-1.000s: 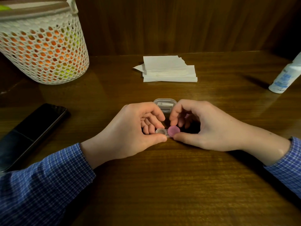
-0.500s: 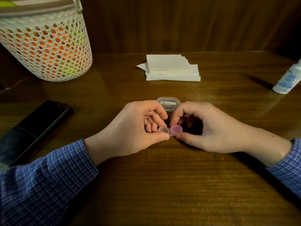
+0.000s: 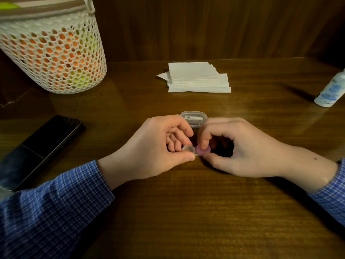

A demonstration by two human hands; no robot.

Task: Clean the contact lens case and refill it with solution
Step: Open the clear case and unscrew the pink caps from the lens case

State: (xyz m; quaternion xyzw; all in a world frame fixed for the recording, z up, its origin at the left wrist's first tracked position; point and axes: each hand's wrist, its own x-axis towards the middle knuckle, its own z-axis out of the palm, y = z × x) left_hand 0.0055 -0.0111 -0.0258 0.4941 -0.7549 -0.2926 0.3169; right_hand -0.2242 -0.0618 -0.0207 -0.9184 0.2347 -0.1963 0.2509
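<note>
A small contact lens case (image 3: 194, 150) lies on the wooden table between my hands. Its left well has a clear cap (image 3: 188, 148); its right well has a pink cap (image 3: 203, 150). My left hand (image 3: 158, 146) pinches the clear-capped end between thumb and fingers. My right hand (image 3: 240, 146) pinches the pink cap, index finger on top and thumb at its front. A white solution bottle (image 3: 331, 90) stands at the far right edge, untouched.
A clear plastic box (image 3: 194, 118) sits just behind my hands. Folded white tissues (image 3: 197, 79) lie farther back. A white perforated basket (image 3: 50, 53) stands back left, and a dark phone (image 3: 37, 148) lies at the left.
My right index finger has come down onto the pink cap, which showed more openly before. Both hands stay on the case in the same place.
</note>
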